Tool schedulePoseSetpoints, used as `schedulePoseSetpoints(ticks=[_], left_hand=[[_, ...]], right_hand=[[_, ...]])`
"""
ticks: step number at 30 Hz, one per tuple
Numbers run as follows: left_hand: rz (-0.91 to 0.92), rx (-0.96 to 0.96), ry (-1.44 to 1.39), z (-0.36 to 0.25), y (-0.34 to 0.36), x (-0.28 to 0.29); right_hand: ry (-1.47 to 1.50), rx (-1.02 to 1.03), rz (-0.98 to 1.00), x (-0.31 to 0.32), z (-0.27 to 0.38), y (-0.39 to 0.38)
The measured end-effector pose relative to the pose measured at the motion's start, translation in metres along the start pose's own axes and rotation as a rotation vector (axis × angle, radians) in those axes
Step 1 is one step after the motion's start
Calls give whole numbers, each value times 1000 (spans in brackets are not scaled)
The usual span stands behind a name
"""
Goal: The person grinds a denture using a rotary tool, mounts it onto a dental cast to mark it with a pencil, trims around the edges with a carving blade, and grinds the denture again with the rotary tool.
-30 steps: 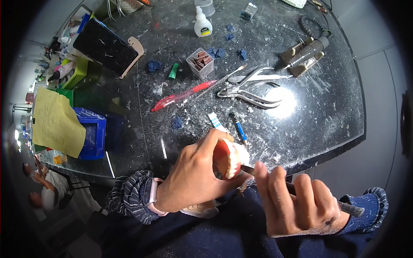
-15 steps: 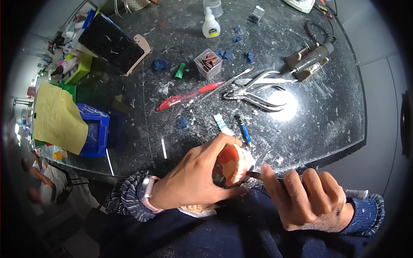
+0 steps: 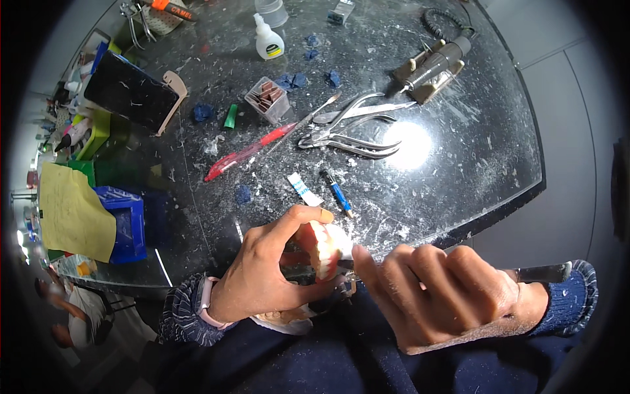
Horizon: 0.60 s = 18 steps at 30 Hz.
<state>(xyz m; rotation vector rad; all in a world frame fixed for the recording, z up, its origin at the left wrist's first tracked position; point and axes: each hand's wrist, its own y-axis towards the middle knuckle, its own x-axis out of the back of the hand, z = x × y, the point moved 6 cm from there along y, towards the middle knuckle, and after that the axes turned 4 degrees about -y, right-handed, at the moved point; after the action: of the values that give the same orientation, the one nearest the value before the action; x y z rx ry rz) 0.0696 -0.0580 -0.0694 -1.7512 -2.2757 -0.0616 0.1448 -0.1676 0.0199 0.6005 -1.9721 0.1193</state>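
Near the table's front edge, my left hand [image 3: 262, 262] grips a denture model [image 3: 323, 246] with pink gum, cream teeth and white plaster on its right side. Its fingertips press the model from above and below. My right hand [image 3: 446, 295] is closed round a slim knife-like tool [image 3: 543, 272]; its flat metal end sticks out by my wrist. The tool's working tip is at the model's right side, mostly hidden by my fingers. Under my left hand, a cream dental cast [image 3: 285, 320] rests on my dark-clothed lap.
Ahead lie a short blue pencil [image 3: 338, 197], a white-blue strip [image 3: 304, 190], a red pen [image 3: 246, 154], pliers [image 3: 348, 136] and a box of brown pieces [image 3: 268, 98]. A handpiece [image 3: 436, 64] rests at far right. Blue bins [image 3: 128, 223] and a phone [image 3: 131, 90] stand left. White dust covers the black table.
The view has shifted, so the table things sit further left. The denture model has turned, showing less of its pink inner side. My right hand has rolled, and the tool's rear end has turned with it.
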Motion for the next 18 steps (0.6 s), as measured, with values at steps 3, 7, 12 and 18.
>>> schedulePoseSetpoints(ticks=[3,7,12,18], left_hand=[[-7,-8,20,-9,6,-4],[-54,57,43,-8,1,1],[-29,-1,67,-13,1,-2],[-21,70,56,-4,-3,1]], right_hand=[[-43,-21,52,4,0,-4],[25,-78,103,-8,0,0],[149,-55,306,-5,-3,-7],[165,-61,216,-14,0,-7]])
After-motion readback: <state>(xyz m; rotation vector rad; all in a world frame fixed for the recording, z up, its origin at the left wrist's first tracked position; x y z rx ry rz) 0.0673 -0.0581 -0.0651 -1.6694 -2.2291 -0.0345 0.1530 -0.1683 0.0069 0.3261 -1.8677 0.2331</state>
